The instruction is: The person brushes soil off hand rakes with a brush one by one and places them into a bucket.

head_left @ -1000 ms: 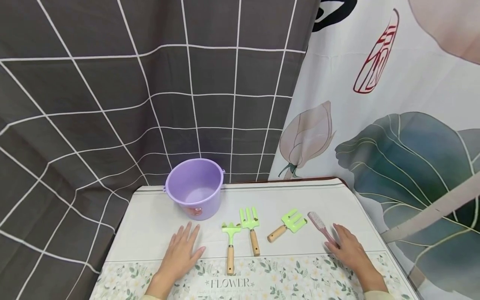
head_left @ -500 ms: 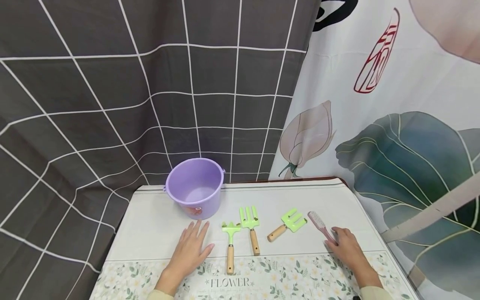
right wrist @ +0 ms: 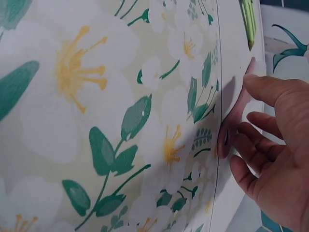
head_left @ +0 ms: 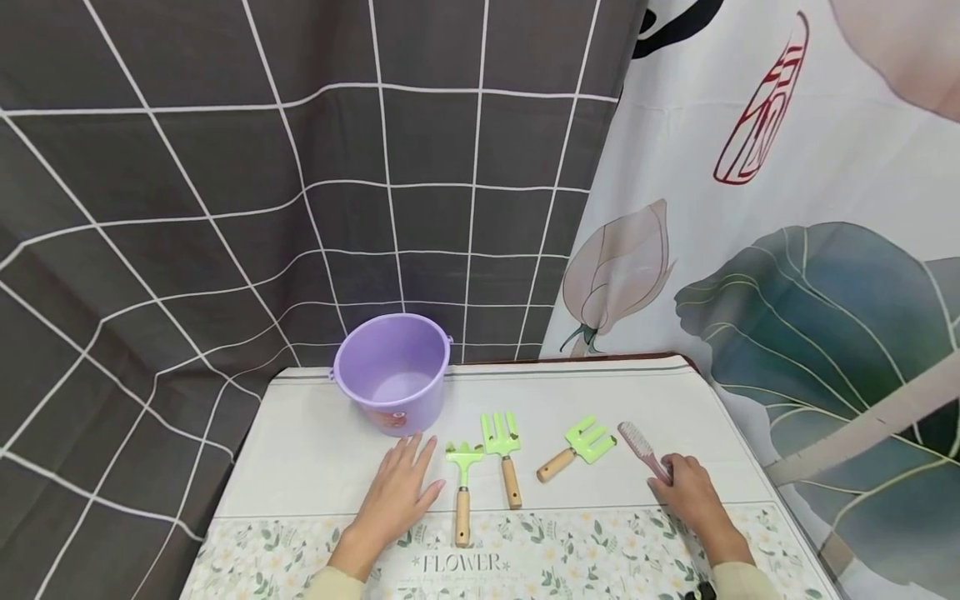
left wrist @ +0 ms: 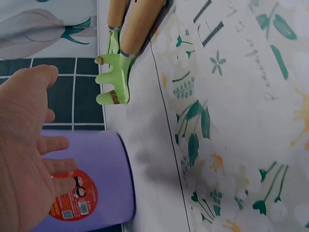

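A pink brush [head_left: 637, 442] with pale bristles lies at the right of the table. My right hand [head_left: 692, 492] is at its handle; in the right wrist view the thumb lies against the handle [right wrist: 234, 116] and the fingers curl at its other side. My left hand [head_left: 397, 492] has its fingers spread, fingertips close to the lower front of a purple bucket [head_left: 420, 408]. Whether they touch the bucket cannot be told. To the right of this hand lie a small green hand rake [head_left: 462, 500] and a green garden fork [head_left: 510, 483], both with wooden handles.
Another green fork [head_left: 558, 462] lies between the hands, its prongs toward the brush. A floral cloth strip [head_left: 570, 558] covers the table's near side. Dark gridded cloth [head_left: 420, 225] hangs behind and left, and a printed white curtain [head_left: 645, 150] behind right.
My left hand has slid right and forward, nearer the bucket's base. The right hand's fingers have curled more at the brush handle, while the brush lies in about the same place.
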`<state>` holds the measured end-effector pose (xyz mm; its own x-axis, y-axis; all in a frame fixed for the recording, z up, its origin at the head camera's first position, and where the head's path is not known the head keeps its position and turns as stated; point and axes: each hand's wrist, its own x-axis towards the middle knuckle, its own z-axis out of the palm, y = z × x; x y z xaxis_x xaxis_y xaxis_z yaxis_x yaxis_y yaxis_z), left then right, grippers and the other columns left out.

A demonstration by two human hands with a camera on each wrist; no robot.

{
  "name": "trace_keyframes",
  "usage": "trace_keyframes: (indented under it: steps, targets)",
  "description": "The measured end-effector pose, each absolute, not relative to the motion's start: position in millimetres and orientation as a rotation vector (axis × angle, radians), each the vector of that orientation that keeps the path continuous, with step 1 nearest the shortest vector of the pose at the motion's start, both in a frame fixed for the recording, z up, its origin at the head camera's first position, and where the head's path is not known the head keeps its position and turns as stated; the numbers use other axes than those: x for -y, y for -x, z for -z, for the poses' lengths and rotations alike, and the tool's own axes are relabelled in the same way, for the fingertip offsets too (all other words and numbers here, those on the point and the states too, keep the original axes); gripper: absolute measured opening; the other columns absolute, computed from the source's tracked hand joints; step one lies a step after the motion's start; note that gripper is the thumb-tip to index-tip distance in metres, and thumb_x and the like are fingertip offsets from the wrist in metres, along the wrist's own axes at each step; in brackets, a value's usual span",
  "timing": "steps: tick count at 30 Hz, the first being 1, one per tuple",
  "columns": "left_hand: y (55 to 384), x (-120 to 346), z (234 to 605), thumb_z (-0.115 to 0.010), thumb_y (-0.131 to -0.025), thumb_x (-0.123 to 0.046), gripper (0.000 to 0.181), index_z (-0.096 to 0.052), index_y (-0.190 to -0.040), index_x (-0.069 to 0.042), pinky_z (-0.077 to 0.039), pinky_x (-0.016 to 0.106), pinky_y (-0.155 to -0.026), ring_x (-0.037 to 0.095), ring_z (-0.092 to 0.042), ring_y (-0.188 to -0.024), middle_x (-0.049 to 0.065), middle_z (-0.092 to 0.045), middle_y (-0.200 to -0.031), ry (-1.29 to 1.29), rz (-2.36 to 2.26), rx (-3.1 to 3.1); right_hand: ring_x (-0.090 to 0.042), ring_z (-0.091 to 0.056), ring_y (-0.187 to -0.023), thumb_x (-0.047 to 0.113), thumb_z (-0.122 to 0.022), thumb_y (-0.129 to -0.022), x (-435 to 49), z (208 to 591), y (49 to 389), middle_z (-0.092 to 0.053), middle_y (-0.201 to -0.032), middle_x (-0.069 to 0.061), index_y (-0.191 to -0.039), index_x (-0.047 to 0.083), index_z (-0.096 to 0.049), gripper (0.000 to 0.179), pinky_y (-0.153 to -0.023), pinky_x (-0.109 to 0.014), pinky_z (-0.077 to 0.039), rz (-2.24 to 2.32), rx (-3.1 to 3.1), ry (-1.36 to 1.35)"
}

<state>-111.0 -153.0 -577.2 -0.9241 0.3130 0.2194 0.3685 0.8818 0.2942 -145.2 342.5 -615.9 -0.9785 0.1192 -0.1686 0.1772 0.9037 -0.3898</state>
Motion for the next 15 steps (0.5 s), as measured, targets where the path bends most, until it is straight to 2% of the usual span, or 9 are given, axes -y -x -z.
trace_keyframes:
  steps: [15]
  targets:
    - [117.7,132.0,576.7,-0.061,-0.102,-0.038,0.064,-0.044,-0.155,-0.006,-0.036,0.064,-0.119,0.049,-0.041,-0.145,0.026,-0.043,-0.157,0.574,0.482,2.908,-0.032,-0.052,-0.091,0.011,-0.071,-0.096,-340.7,619.2,149.0,-0.054,-0.103,-0.023,-0.116,-0.01,-0.054,0.034,-0.081,-0.053,-0.051,0.644,-2.903,-0.268]
